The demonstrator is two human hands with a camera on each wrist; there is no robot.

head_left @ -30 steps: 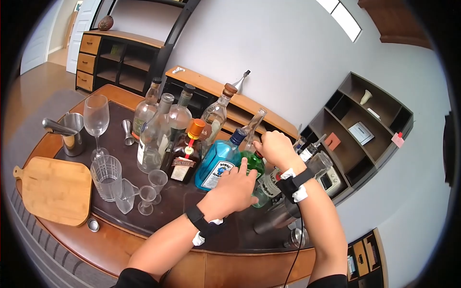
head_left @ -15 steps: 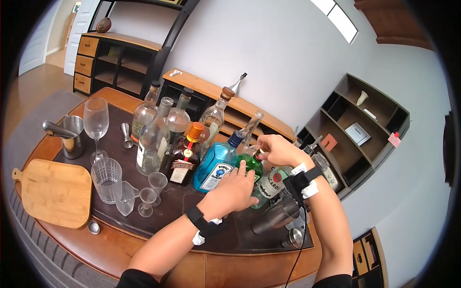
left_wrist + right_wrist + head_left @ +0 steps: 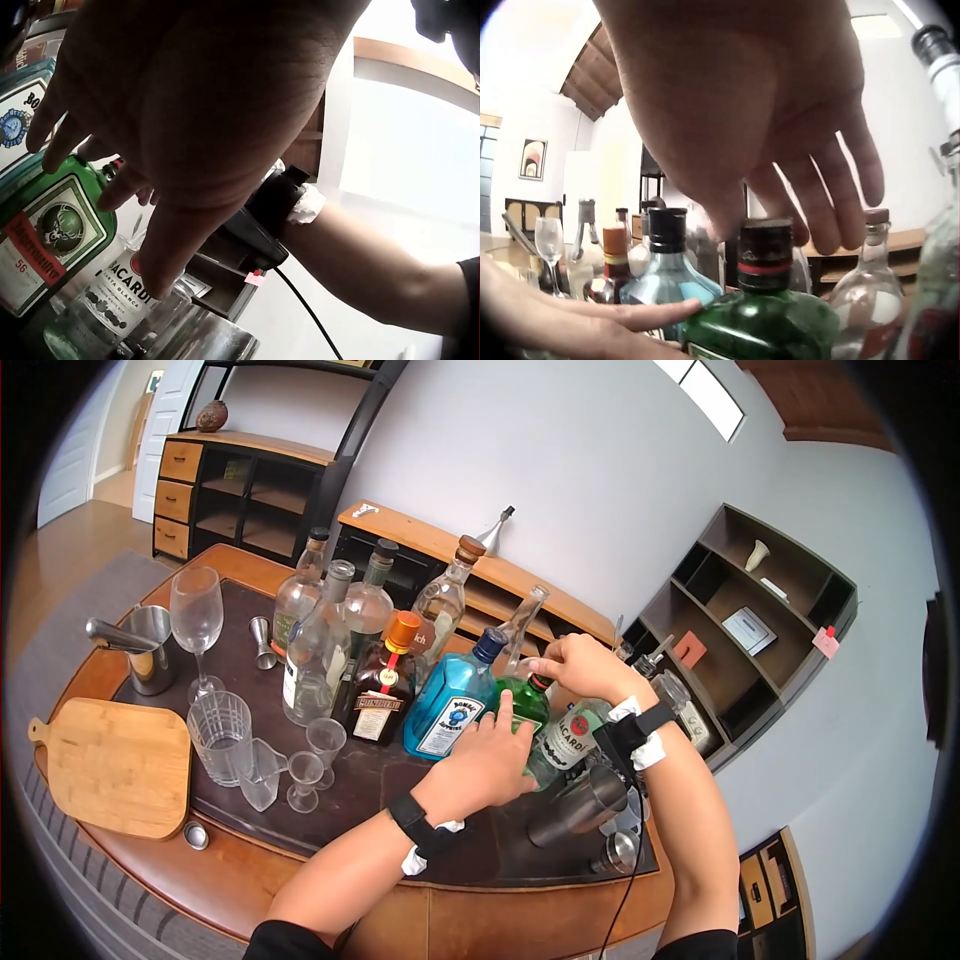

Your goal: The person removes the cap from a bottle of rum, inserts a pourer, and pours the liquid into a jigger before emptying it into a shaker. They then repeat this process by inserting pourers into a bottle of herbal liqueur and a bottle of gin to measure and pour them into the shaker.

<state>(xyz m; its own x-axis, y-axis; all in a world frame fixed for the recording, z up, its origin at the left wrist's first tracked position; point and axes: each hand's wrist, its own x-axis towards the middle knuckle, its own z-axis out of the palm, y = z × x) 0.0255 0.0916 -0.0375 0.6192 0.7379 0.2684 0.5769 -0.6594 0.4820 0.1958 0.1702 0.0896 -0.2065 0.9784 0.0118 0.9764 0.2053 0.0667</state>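
A green square bottle [image 3: 527, 706] [image 3: 52, 232] [image 3: 765, 326] with a black, red-banded cap [image 3: 540, 682] [image 3: 765, 255] stands on the dark bar mat [image 3: 400, 785]. My left hand [image 3: 487, 752] [image 3: 187, 112] [image 3: 592, 319] lies against the bottle's near side, its fingers straight and spread over the label and shoulder. My right hand [image 3: 578, 663] [image 3: 757, 97] hovers just over the cap with its fingers loosely hanging around it; I cannot tell whether they touch it.
A blue gin bottle [image 3: 450, 705] stands close on the left and a clear Bacardi bottle [image 3: 570, 738] on the right. Several more bottles [image 3: 340, 640] crowd behind. A metal shaker tin [image 3: 575, 810], small glasses [image 3: 315, 750], a wine glass [image 3: 195, 620] and a wooden board [image 3: 115, 760] sit around them.
My right hand was a closed fist on the bottle's neck; its fingers have now loosened above the cap. My left hand has stayed on the green bottle.
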